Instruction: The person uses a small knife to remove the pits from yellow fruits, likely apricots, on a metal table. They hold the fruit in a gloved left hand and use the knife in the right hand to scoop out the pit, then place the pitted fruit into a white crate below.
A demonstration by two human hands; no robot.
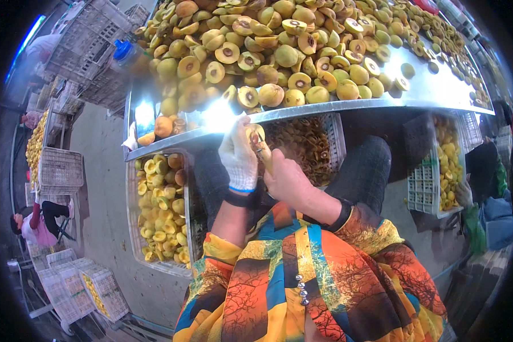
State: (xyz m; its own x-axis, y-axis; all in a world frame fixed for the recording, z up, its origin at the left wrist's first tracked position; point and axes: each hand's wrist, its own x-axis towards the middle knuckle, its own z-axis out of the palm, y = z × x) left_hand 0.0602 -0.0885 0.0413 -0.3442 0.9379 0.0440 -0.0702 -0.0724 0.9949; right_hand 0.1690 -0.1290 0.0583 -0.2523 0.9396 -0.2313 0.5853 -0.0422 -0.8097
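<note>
My left hand (pixel 237 157), in a white knitted glove, is closed around a halved yellow peach (pixel 255 134) with its reddish-brown middle facing me. My right hand (pixel 290 181) is bare and grips the pale handle of a small pitting tool (pixel 264 155). The tool's tip reaches the cut face of the peach half; its exact shape is too small to tell. Both hands are just below the front edge of a metal table (pixel 325 106). Beneath them stands a crate of brown pits and scraps (pixel 302 139).
Halved peaches (pixel 268 62) lie heaped on the table. A crate of peach halves (pixel 161 211) stands at my left, another fruit crate (pixel 433 165) at my right. A blue-capped bottle (pixel 128 56) is by the table's left corner. Farther left a person (pixel 43 225) sits among stacked crates (pixel 61 170).
</note>
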